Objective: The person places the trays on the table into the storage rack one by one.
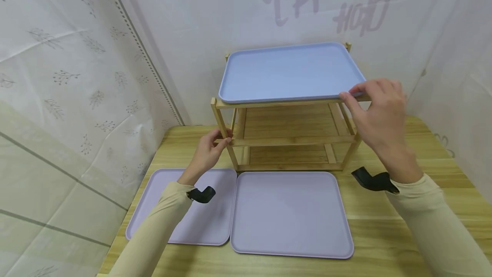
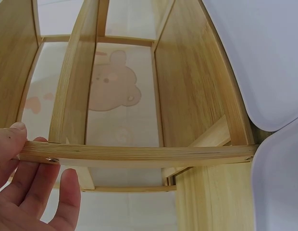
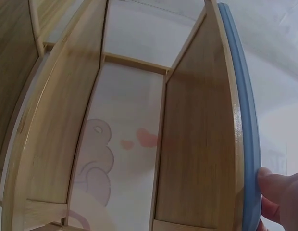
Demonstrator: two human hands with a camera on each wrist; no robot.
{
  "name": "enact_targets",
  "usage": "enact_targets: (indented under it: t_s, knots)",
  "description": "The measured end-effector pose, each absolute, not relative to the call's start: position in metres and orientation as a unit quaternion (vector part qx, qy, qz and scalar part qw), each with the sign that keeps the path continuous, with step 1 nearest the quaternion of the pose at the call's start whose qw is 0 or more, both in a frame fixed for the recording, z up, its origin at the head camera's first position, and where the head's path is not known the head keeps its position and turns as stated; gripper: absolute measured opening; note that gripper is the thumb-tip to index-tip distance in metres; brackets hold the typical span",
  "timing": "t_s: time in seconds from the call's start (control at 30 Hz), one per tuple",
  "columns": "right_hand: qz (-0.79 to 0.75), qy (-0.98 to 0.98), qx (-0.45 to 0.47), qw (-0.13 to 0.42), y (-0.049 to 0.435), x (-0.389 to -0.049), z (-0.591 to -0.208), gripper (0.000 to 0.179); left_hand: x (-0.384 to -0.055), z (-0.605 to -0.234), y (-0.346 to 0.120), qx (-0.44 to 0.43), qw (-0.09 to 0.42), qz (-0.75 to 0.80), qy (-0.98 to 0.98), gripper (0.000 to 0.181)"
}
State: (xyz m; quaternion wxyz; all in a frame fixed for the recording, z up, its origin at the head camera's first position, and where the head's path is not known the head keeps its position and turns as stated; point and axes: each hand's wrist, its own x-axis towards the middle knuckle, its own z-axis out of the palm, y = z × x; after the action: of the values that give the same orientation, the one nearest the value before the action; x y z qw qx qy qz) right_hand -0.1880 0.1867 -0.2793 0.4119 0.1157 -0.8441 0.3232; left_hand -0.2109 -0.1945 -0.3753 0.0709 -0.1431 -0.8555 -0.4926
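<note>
A three-tier wooden rack (image 1: pixel 292 141) stands on the table with a blue tray (image 1: pixel 288 72) lying on its top shelf. My left hand (image 1: pixel 209 151) grips the rack's front left post near the middle shelf. Its thumb (image 2: pixel 12 137) lies on one side of the post and the fingers curl behind, in the left wrist view. At the front right corner of the blue tray, my right hand (image 1: pixel 380 110) pinches the rim, thumb along the front edge. The right wrist view shows its fingertips against the tray's blue side (image 3: pixel 250 144). The two lower shelves hold nothing visible.
Two pale purple trays lie side by side before the rack, a left one (image 1: pixel 207 225) partly under my left forearm and a right one (image 1: pixel 288 213). Wood-grain table (image 1: pixel 384 234) surrounds them. White curtains (image 1: pixel 184 25) hang behind and at the sides.
</note>
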Motion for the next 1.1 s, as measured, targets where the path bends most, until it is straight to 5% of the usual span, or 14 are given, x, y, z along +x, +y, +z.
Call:
enact_targets:
  t_s: [1.1]
  knots:
    - [0.328, -0.849, 0.093, 0.404, 0.1853, -0.1942, -0.2812, 0.024, -0.2090, -0.3734, -0.1933, -0.134, 0.061, -0.497, -0.855, 0.022]
